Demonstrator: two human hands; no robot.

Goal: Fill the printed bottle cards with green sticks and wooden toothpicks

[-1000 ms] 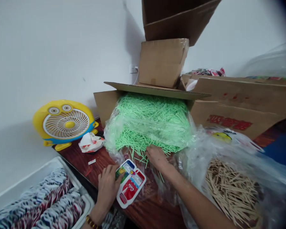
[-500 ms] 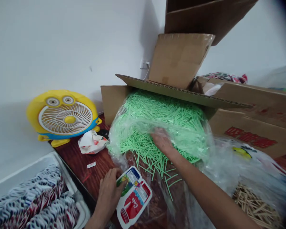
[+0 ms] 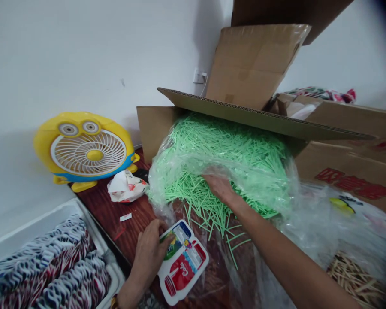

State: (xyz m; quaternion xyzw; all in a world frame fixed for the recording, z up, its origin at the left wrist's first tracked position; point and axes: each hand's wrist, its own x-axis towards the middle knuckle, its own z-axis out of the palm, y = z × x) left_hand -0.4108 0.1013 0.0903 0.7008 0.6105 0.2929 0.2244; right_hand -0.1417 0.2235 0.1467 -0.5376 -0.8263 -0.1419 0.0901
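Note:
My left hand [image 3: 149,249] pinches the upper left edge of a flat packet [image 3: 184,274], printed with a red cola cup and a green drink. Thumb and fingers are closed on it, low over the dark wood surface. My right hand [image 3: 219,187] reaches into a clear plastic bag [image 3: 159,176] full of thin green sticks [image 3: 197,195]. Plastic and sticks cover its fingertips, so what they grip is hidden. The bag bulges out of a tipped cardboard box [image 3: 152,131], and several loose sticks spill toward me.
A white foam box [image 3: 116,274] with rows of striped packets stands at lower left. Behind it are a yellow fan [image 3: 94,155] and a crumpled wrapper [image 3: 127,187]. Cartons [image 3: 344,167] stand at right, above clear plastic and a pile of tan sticks [image 3: 357,277].
The view has shifted slightly. My right hand's fingers have gone a little further under the plastic among the green sticks. My left hand still holds the packet in much the same place.

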